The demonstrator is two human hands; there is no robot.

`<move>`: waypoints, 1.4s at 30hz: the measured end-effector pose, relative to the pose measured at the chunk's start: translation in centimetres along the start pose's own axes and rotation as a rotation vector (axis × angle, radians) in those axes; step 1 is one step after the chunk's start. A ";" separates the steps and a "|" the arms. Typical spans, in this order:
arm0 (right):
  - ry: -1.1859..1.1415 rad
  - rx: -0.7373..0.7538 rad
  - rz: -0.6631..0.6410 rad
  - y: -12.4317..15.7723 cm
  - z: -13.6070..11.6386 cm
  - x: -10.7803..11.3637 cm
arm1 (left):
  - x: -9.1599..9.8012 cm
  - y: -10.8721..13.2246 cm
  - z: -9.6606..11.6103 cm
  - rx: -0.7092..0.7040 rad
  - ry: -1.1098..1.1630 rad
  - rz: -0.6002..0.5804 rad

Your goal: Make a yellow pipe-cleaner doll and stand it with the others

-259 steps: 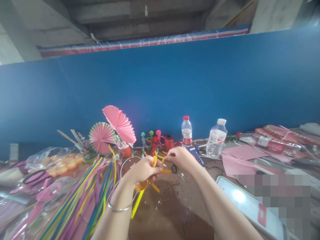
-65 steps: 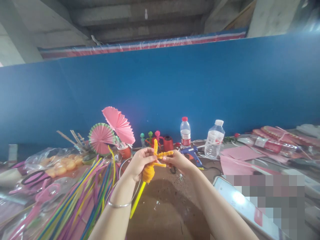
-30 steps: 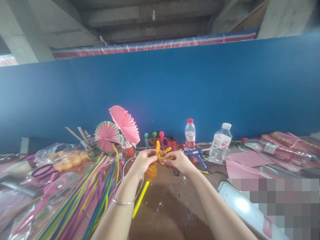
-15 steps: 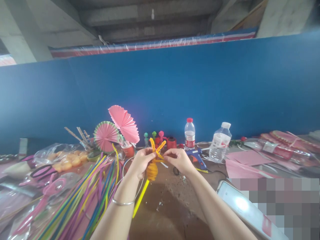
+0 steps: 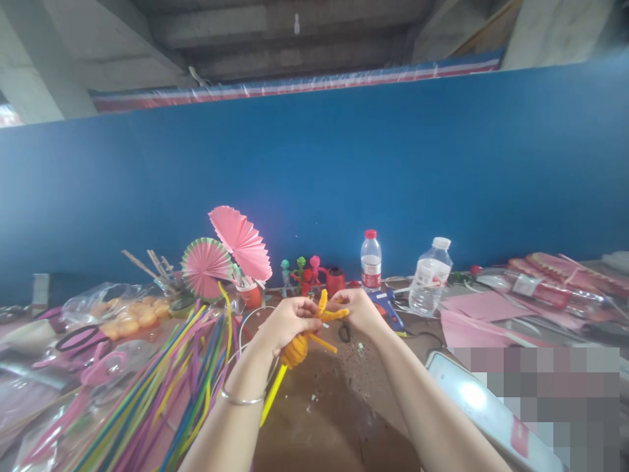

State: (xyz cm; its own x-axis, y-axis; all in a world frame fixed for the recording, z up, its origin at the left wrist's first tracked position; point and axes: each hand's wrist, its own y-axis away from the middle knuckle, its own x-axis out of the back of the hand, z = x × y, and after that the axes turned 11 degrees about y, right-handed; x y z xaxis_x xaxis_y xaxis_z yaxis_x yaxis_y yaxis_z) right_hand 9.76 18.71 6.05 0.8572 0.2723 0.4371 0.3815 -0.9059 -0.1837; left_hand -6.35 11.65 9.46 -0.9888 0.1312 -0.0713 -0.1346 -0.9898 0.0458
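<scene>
Between my hands is an orange pipe-cleaner figure (image 5: 295, 351), with a thick wound body and thin limbs sticking out at the top and to the right. My left hand (image 5: 291, 321) pinches it just above the body. The fingers of my right hand (image 5: 358, 311) are closed at its upper limbs; the fingertips are partly hidden behind the orange stems, so the exact spot they grip is unclear. Below the body, a yellow stick (image 5: 273, 396) slants down to the left over the brown tabletop (image 5: 324, 426).
Loose coloured pipe cleaners (image 5: 162, 393) spread at left, near pink paper fans (image 5: 240, 242). Small pipe-cleaner figures (image 5: 301, 270) stand at the back. A red-capped bottle (image 5: 371, 262), a white-capped bottle (image 5: 430, 278), a blue glue gun (image 5: 389, 308) and a phone (image 5: 484, 403) are to the right.
The figure has tilted, its upper limbs swinging right and downward. My right hand has moved in closer to my left, and its fingers now overlap the upper limbs.
</scene>
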 end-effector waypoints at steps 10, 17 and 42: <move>0.283 0.080 0.031 1.5 -2.4 0.8 | -0.2 -0.5 -0.7 -0.088 -0.367 0.241; 0.265 0.149 -0.024 2.1 -3.2 -0.8 | 0.4 -1.1 -1.3 -0.087 -0.191 0.243; 0.049 0.211 -0.078 0.8 -1.0 0.9 | 0.0 -0.5 -0.4 -0.171 0.309 0.098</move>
State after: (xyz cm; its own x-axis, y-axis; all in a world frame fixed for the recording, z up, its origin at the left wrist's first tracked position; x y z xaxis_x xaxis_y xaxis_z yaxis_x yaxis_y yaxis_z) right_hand 10.46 17.89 7.16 0.8063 0.3179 0.4988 0.5141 -0.7937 -0.3252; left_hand -6.25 12.09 9.06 -0.9269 0.0382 -0.3733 -0.0015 -0.9952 -0.0980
